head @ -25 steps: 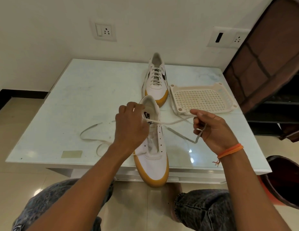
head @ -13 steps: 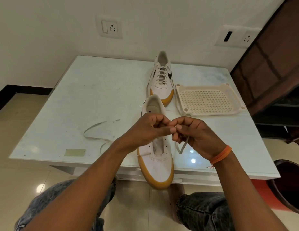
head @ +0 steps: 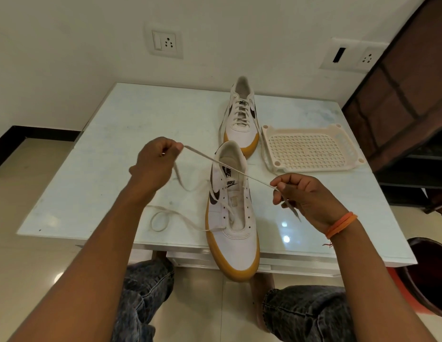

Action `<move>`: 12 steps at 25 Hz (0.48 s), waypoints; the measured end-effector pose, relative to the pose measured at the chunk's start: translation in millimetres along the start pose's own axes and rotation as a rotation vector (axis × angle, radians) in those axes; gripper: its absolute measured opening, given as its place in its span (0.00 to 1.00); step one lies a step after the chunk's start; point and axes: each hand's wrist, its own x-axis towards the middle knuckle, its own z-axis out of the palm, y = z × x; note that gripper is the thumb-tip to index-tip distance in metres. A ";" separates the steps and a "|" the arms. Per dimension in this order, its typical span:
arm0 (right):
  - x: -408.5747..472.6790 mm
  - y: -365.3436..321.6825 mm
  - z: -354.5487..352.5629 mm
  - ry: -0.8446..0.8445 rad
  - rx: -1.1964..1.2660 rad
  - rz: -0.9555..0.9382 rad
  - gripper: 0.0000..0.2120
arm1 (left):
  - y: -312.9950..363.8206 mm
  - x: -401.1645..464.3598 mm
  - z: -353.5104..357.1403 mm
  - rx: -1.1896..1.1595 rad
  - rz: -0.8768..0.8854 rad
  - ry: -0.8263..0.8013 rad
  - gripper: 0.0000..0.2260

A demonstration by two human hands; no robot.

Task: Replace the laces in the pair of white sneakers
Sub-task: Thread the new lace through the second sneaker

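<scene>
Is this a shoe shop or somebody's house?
Probably a room in a home, not a shop: just one pair of sneakers on a glass-topped table, wall sockets behind it, and a tiled floor.

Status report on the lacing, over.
Left hand and right hand pinch lace, taut over near sneaker. Far sneaker laced. Nothing blocking.

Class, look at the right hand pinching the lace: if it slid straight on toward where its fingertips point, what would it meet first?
Probably the near sneaker: the right hand points left toward its collar, though depth is unclear.
</scene>
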 end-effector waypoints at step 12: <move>3.3 0.6 4.9 0.089 0.099 0.041 0.07 | -8.8 -0.9 -10.7 0.473 -0.107 0.239 0.08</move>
